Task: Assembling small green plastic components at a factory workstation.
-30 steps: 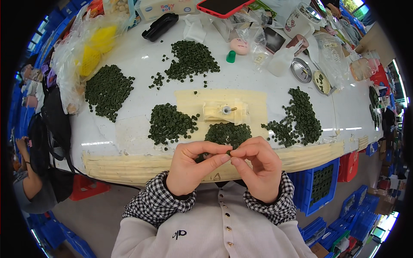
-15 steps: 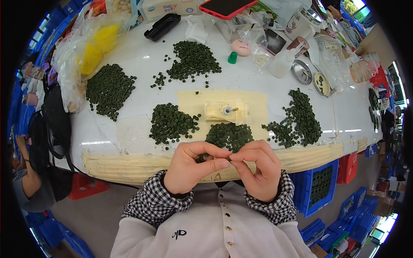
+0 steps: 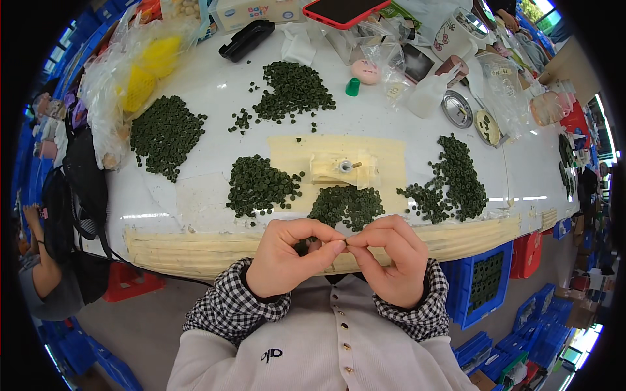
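Note:
My left hand (image 3: 287, 255) and my right hand (image 3: 392, 255) meet fingertip to fingertip above the table's front edge. A small dark green round piece (image 3: 346, 242) is pinched between them, mostly hidden by the fingers. Something dark shows behind the curled fingers of my left hand; I cannot make out what. Just beyond my fingertips lies a pile of small dark green rings (image 3: 347, 204). Behind that pile a block wrapped in cream tape (image 3: 326, 168) holds a thin metal pin (image 3: 355, 165), standing on a cream-taped patch of the table.
More green heaps lie at left (image 3: 261, 188), far left (image 3: 166, 137), back (image 3: 293, 91) and right (image 3: 462, 179). A black case (image 3: 246, 40), a red-edged phone (image 3: 342, 10), a mug (image 3: 454, 38) and plastic bags line the back. A blue crate (image 3: 468, 313) stands below right.
Both hands stay in nearly the same place, with the fingertips shifted slightly and less of the pinched piece showing. The near pile of rings has spread a little to the left.

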`<move>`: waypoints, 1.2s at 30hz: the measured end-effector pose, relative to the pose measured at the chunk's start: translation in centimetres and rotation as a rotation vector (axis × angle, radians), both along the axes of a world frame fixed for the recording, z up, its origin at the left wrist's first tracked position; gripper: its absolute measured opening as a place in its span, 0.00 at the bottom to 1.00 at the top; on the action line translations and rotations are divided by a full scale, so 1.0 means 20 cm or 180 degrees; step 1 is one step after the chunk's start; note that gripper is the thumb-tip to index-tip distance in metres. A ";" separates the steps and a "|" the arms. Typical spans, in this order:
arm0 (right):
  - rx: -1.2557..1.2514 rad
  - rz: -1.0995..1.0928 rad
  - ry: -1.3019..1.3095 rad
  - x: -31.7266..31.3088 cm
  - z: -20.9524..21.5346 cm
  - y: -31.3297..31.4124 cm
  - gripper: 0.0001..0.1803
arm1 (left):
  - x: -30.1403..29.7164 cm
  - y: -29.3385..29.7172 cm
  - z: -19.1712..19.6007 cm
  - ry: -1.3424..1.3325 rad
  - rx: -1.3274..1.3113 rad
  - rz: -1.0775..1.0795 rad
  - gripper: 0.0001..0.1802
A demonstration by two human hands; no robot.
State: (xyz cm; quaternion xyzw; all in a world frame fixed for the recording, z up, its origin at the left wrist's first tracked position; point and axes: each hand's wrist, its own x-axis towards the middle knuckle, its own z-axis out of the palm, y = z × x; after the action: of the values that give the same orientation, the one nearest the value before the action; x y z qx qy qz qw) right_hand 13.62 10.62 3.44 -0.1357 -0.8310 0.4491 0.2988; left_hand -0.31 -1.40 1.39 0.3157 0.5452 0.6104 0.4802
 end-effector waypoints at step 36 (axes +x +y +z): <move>0.1528 -0.0535 -0.0803 -0.11 -0.10 0.05 0.07 | -0.06 -0.09 -0.01 -0.3258 0.0282 0.0876 0.12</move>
State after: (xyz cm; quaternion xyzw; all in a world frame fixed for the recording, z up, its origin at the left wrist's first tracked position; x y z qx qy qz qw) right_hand 11.51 11.64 1.36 -0.1843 -0.9301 0.1926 0.2528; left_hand -1.59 -3.19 1.26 -0.0770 0.2511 0.7662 0.5864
